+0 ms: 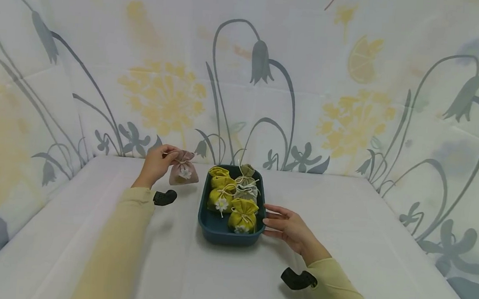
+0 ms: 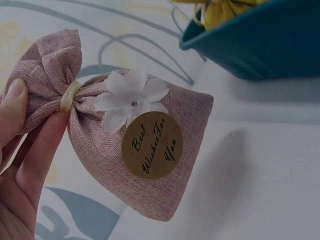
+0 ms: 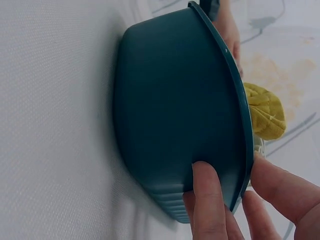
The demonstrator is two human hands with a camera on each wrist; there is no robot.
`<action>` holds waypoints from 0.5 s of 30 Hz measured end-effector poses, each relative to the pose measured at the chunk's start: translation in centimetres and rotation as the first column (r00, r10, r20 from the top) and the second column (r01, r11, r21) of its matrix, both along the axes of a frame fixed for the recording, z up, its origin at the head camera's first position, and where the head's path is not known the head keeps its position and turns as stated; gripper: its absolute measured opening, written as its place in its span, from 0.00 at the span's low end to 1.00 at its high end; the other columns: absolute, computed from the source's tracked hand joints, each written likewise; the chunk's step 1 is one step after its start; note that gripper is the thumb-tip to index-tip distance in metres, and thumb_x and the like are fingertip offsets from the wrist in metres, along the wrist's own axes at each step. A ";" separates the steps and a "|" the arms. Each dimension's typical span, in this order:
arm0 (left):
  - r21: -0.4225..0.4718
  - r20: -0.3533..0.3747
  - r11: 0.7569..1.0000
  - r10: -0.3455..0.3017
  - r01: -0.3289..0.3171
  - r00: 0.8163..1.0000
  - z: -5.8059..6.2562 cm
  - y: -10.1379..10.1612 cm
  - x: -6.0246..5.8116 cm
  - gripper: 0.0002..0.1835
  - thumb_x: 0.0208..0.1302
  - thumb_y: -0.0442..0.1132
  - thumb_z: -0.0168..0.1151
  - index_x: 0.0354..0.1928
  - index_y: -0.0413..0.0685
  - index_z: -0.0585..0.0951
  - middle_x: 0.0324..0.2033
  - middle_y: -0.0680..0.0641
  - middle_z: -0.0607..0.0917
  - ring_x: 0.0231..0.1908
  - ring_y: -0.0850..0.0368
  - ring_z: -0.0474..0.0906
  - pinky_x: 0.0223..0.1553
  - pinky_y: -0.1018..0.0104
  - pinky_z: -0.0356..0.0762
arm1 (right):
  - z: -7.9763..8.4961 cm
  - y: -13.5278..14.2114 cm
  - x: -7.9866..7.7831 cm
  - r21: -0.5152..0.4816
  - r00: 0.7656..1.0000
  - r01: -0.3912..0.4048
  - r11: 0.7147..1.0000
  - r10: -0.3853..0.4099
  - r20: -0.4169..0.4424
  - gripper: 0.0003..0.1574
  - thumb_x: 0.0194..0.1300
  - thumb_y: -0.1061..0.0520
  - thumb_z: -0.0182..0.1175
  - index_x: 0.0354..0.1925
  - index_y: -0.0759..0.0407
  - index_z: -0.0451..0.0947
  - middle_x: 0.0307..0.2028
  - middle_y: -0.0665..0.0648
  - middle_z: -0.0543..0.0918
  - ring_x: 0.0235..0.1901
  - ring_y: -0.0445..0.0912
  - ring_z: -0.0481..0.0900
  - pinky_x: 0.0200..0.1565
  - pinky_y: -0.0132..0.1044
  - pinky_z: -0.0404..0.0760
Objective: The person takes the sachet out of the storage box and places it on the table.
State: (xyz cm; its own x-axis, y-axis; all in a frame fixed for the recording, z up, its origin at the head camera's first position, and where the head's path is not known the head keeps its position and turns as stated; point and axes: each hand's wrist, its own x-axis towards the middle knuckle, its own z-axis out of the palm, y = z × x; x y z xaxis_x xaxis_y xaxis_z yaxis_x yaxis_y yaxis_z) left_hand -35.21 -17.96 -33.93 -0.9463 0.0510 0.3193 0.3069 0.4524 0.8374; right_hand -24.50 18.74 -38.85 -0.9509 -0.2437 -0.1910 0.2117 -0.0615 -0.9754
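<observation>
So your left hand (image 1: 157,163) had the pink pouch (image 1: 184,169) pinched by its neck, just left of the blue tub (image 1: 230,238), while your right hand (image 1: 291,229), fingers fairly straight, touched its far side.

Left sleeve (image 1: 109,247) and right sleeve (image 1: 344,293) were long, plain, pale yellow-green. Left wrist unit (image 1: 164,198) and right wrist unit (image 1: 298,279) were black, stubby, bent. Left hand (image 1: 156,164) and right hand (image 1: 292,229) were bare.
</observation>
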 end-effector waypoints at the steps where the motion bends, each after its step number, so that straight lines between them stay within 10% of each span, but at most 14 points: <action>1: -0.002 0.004 1.000 0.003 -0.003 1.000 -0.3 -0.1 0.0 0.14 0.71 0.36 0.49 0.50 0.32 0.75 0.44 0.35 0.78 0.45 0.43 0.77 0.46 0.59 0.76 | 0.0 0.0 0.0 0.000 1.000 -0.001 1.000 0.001 -0.001 0.35 0.62 0.66 0.59 0.65 0.68 0.61 0.61 0.71 0.66 0.55 0.58 0.72 0.47 0.46 0.77; 15: 0.004 0.030 0.999 0.038 -0.038 0.999 -3.0 0.2 -0.7 0.14 0.70 0.36 0.51 0.49 0.32 0.76 0.43 0.34 0.80 0.44 0.43 0.79 0.45 0.61 0.77 | -0.1 0.0 0.0 -0.011 1.000 0.000 1.000 0.000 -0.009 0.35 0.61 0.67 0.59 0.65 0.69 0.61 0.59 0.71 0.67 0.50 0.53 0.76 0.47 0.46 0.77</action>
State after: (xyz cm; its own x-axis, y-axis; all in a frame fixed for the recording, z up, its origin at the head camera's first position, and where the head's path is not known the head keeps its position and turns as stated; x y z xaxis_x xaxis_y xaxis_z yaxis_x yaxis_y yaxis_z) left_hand -35.91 -17.72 -36.97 -0.9568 0.0134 0.2906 0.2640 0.4597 0.8479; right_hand -24.47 18.69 -38.99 -0.9525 -0.2455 -0.1802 0.2033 -0.0719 -0.9765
